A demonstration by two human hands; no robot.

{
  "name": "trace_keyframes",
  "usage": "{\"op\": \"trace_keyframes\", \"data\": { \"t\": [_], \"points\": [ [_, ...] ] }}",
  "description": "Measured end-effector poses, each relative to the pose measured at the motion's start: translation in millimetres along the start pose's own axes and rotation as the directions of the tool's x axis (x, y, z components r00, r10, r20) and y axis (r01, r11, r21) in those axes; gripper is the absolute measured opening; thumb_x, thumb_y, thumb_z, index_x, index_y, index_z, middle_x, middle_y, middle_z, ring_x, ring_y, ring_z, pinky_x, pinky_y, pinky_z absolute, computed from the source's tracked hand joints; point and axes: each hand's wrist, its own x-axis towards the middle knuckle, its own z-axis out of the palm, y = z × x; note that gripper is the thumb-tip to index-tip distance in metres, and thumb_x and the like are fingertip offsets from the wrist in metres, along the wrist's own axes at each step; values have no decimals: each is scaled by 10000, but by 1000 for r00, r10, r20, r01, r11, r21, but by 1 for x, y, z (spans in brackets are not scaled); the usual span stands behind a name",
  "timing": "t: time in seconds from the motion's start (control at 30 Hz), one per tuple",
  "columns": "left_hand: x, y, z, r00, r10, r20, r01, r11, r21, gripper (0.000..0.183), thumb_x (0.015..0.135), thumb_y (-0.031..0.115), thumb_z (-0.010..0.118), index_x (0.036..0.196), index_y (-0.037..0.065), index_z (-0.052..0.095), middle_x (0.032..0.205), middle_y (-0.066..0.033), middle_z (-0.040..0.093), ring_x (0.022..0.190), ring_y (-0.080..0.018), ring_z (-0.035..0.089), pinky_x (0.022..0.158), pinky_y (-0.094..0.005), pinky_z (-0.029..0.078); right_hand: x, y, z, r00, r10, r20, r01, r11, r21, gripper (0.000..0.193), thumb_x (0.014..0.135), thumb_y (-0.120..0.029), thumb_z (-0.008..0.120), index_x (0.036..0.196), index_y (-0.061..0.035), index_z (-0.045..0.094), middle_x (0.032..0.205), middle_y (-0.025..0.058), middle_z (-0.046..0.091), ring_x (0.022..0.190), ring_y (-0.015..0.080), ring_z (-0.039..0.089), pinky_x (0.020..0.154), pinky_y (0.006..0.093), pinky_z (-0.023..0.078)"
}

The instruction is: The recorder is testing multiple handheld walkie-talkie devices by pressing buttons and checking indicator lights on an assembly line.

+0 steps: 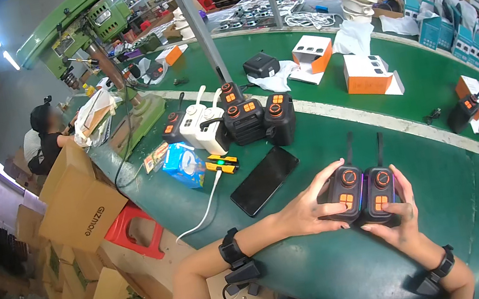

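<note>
My left hand (pixel 309 206) is wrapped round a black portable speaker (pixel 346 185) with an orange-ringed dial, orange buttons and a loop strap; its thumb lies by the buttons. A matching black speaker (pixel 379 189) is in my right hand (pixel 406 215), one finger bent over its orange buttons. The two speakers are side by side, nearly touching, above the green bench. Purple-blue light shows along their sides. Left of my left hand lies a dark phone (pixel 265 180). Behind it stand several similar speakers, including a white one (pixel 208 130) and a black one (pixel 280 119).
A blue box (pixel 183 166) and a yellow-black device (pixel 222 164) with a white cable are beyond my left forearm. Orange-white cartons (pixel 365 74) stand across the bench's pale strip. At left are a green drill press (pixel 95 21), a cardboard box (pixel 85 202), a red stool (pixel 138 230) and a seated person (pixel 48 135).
</note>
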Motion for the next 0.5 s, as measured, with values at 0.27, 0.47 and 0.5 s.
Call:
{"op": "trace_keyframes", "data": {
  "t": [0.27,0.47,0.5],
  "points": [
    [0,2,-2,999,3,-43,-3,1000,10,497,720,206,800,1143,238,541,1466,-279,144,1303,-486,327,1030,-504,396,4,-4,4,999,39,1,-39,999,2,620,609,-225,879,1054,-147,454,1401,367,228,1201,476,465,978,519,416],
    [0,0,-4,1000,-12,-8,13,999,29,575,679,202,834,1152,234,508,1445,-319,136,1323,-520,255,955,-578,433,3,-2,2,999,34,33,-33,999,-41,625,616,-229,872,1073,-171,450,1404,379,210,1218,487,440,985,526,408],
    [0,-1,-4,999,3,-37,-3,1000,12,587,670,197,840,1149,227,503,1445,-327,141,1317,-521,268,945,-575,441,3,-2,1,999,21,39,-18,998,-64,629,614,-228,871,1082,-180,453,1408,383,201,1224,494,430,988,527,406]
  ]
}}
